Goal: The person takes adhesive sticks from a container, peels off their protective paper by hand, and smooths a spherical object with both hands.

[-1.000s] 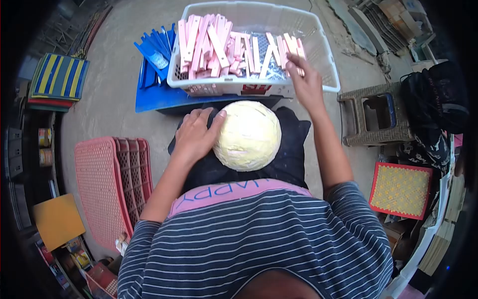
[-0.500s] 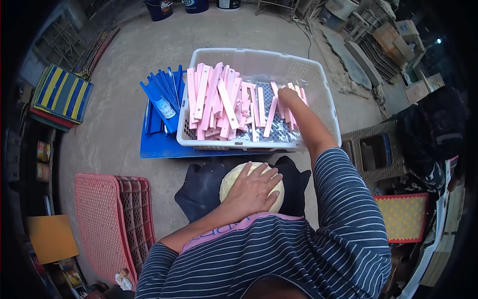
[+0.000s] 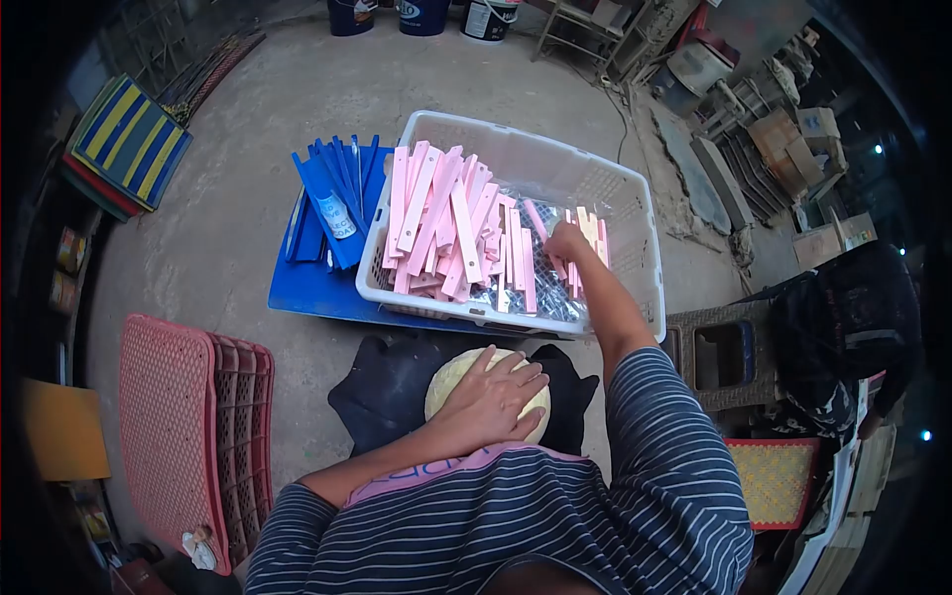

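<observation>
- Cream-yellow ball (image 3: 451, 382) on the dark-clothed lap (image 3: 377, 397).
- Left hand (image 3: 496, 395) laid flat over it, fingers spread.
- Right hand (image 3: 568, 241) inside the white plastic crate (image 3: 605, 176), fingers curled around a pink strip (image 3: 536, 220).
- Drilled pink pieces (image 3: 436, 223) heaped toward the crate's left side.
- Paint buckets (image 3: 421, 15) beyond, on concrete floor (image 3: 297, 89).

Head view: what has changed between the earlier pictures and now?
The left hand moved from the side of the pale round object onto its top. The right hand reached further into the white crate and closed on a pink strip. The main pink pile stayed.
</observation>
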{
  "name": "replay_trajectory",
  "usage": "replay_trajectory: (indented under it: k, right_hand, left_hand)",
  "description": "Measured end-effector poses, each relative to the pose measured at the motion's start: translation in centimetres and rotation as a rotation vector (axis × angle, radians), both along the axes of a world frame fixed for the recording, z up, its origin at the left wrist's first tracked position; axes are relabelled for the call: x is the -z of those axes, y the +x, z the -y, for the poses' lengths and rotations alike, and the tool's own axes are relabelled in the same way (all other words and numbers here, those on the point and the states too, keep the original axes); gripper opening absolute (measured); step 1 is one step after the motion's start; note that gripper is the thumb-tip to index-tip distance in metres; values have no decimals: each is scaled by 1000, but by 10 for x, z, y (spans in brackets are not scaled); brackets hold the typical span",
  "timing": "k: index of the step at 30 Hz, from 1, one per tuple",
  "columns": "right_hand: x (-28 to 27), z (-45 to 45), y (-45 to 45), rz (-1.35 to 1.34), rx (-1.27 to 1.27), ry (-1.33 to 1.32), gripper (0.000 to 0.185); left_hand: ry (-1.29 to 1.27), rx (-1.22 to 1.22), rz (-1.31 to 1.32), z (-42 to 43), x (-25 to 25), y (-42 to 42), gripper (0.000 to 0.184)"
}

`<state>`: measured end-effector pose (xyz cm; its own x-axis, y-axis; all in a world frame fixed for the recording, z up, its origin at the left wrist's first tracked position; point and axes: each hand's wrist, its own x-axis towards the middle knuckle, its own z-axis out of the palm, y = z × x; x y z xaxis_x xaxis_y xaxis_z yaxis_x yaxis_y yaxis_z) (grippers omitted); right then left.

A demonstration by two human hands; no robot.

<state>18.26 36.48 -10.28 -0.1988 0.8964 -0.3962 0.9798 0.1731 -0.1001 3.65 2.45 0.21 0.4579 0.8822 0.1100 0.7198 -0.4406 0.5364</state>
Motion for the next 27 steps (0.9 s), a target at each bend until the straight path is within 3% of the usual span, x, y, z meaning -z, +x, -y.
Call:
replay_trajectory:
  k: [4,8,10,15,17,20,23,27]
  right_hand:
    - [-40,13,17,-609,237,-217,17]
    - [-84,58,40,-1056,214,-389,13]
    - [-111,92,36,-1196,214,-303,17]
    - [-155,169,22,-1447,97,-285,28]
    - [-170,207,5,-1565,81,-299,31]
    - [-170,238,-11,-1628,33,-381,32]
    - [-171,253,-16,-1704,58,-414,28]
    - [-166,260,-12,-1800,65,-532,24]
  left_hand:
    - [-25,2,35,2,-5,-2,47]
    - [-1,26,45,5,-9,-2,48]
    - [79,3,108,7,-5,-1,49]
    - [131,-198,570,-4,-9,-18,44]
    - [-223,-257,898,-19,-18,-27,36]
    - [-480,-28,1351,-30,-26,-25,42]
    - [-600,136,1423,-31,-19,-34,39]
    - [-537,19,1438,-22,-27,-27,33]
